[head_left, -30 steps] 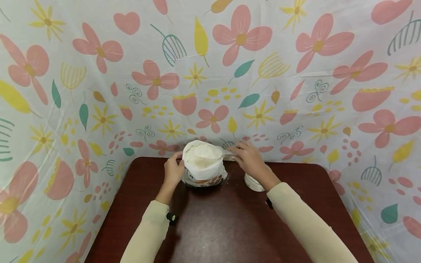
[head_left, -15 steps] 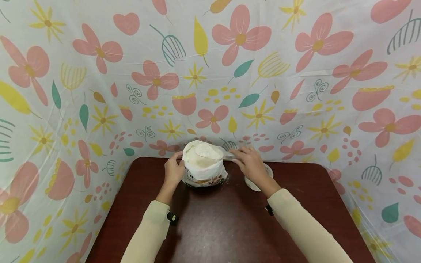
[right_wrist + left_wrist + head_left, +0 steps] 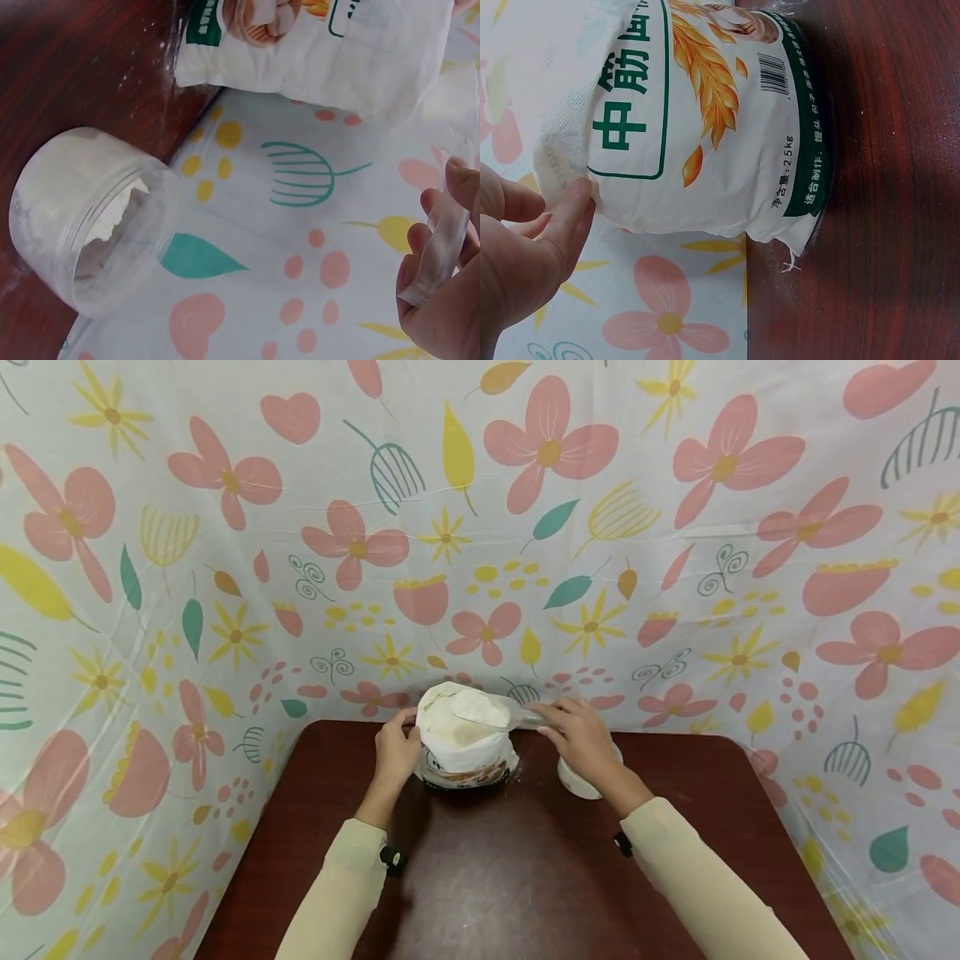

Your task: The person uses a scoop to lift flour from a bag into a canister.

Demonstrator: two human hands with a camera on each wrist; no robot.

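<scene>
An upright white flour bag point(image 3: 463, 755), its top folded open, stands near the table's back edge; a wheat ear and "2.5kg" are printed on its front. My left hand point(image 3: 396, 752) pinches the bag's rim on the left, thumb and fingers on the cloth in the left wrist view. My right hand point(image 3: 587, 745) grips the handle of a clear plastic scoop point(image 3: 439, 251). The scoop's bowl, heaped with white flour point(image 3: 480, 708), is over the bag's mouth. Below my right forearm is a clear round jar point(image 3: 90, 217), partly filled with flour.
The dark red-brown table point(image 3: 495, 877) carries a dusting of flour beside the bag. A flower-printed cloth point(image 3: 480, 527) hangs close behind the table's back edge and along both sides.
My right hand has moved a little to the right, drawing the loaded scoop slightly toward the bag's right rim. My left hand and the bag have stayed in place.
</scene>
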